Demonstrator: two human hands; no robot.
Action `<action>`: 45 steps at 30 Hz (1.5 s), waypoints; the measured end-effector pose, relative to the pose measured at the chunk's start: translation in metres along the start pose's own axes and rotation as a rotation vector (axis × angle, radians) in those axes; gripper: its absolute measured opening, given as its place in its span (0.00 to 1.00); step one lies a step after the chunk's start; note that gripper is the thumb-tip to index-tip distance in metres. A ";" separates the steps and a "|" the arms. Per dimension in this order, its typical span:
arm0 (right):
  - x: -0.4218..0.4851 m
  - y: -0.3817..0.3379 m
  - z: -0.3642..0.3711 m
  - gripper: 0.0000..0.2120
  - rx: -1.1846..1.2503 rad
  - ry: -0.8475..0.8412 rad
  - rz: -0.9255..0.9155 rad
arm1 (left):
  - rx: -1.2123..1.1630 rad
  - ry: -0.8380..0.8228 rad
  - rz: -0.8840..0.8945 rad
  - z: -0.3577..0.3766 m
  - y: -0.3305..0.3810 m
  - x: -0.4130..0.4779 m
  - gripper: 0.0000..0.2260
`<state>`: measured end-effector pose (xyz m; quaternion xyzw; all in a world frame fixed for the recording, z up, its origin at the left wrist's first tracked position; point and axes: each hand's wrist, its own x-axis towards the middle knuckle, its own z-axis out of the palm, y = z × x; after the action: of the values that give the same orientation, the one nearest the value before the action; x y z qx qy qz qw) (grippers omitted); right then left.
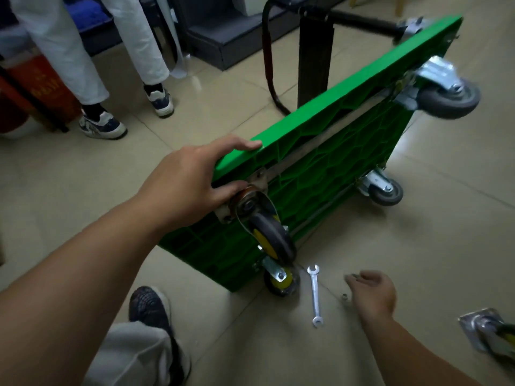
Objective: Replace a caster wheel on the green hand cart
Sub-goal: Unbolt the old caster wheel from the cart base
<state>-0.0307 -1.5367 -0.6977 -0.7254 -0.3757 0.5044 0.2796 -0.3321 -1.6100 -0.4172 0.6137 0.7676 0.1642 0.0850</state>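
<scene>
Floor: tiled (418, 246); all the work lies on it.
Green hand cart (334, 174): tipped up on one long edge, ribbed underside facing right, black handle (269, 51) folded behind it.
Bystander: a second person's legs and shoes (103, 122) stand well apart at upper left.
Left hand (192, 188): grips the cart's near upper corner, thumb over the deck edge, fingers curled against the caster's mounting plate.
Right hand (373, 293): low over the floor right of the wrench, fingers curled down. Motion blur hides the tips, so I cannot tell whether they pinch a small part.
Fitted casters: two grey ones on the far end (448, 98) (386, 190); two with yellow hubs on the near end, upper (271, 238) beside the left hand, lower (281, 280) at floor level.
Loose caster (485, 332): on its side at lower right, well apart from the cart.
Wrench (315, 295): open-ended, flat on the floor just beside the lower near caster.
Nut (344, 296): on the floor between the wrench and the right hand.
Step in hand (judged): the upper near caster is being held to its seat while fasteners are gathered.
Next move (judged): pick up the nut, start it on a plate bolt by hand, tighten with the wrench, and keep the plate square against the deck.
</scene>
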 end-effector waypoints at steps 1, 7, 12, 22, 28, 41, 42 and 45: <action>-0.002 0.017 -0.006 0.14 -0.010 0.070 0.076 | -0.006 0.000 0.000 0.000 0.001 0.000 0.27; 0.006 0.060 -0.002 0.05 -0.258 0.004 0.053 | -0.073 0.000 0.007 -0.003 0.004 -0.003 0.28; 0.028 0.067 0.006 0.09 -0.418 -0.063 -0.020 | -0.062 0.011 0.043 -0.003 0.002 -0.002 0.28; 0.045 0.081 0.007 0.07 -0.516 -0.078 0.007 | -0.035 0.032 0.060 -0.005 -0.001 -0.002 0.28; 0.044 0.083 0.007 0.08 -0.556 -0.097 0.084 | -0.046 0.033 0.054 -0.004 -0.001 -0.002 0.26; -0.016 0.005 0.011 0.07 -0.200 0.161 -0.127 | -0.089 0.022 0.073 -0.002 -0.007 0.002 0.27; -0.026 -0.019 0.016 0.05 -0.133 0.144 -0.197 | -0.080 0.022 0.063 -0.002 -0.007 0.002 0.27; -0.062 -0.095 0.031 0.05 0.021 -0.061 -0.437 | -0.057 0.026 0.036 -0.001 -0.009 0.001 0.27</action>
<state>-0.0977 -1.5341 -0.6008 -0.6084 -0.5270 0.4573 0.3781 -0.3406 -1.6109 -0.4193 0.6226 0.7524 0.1955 0.0893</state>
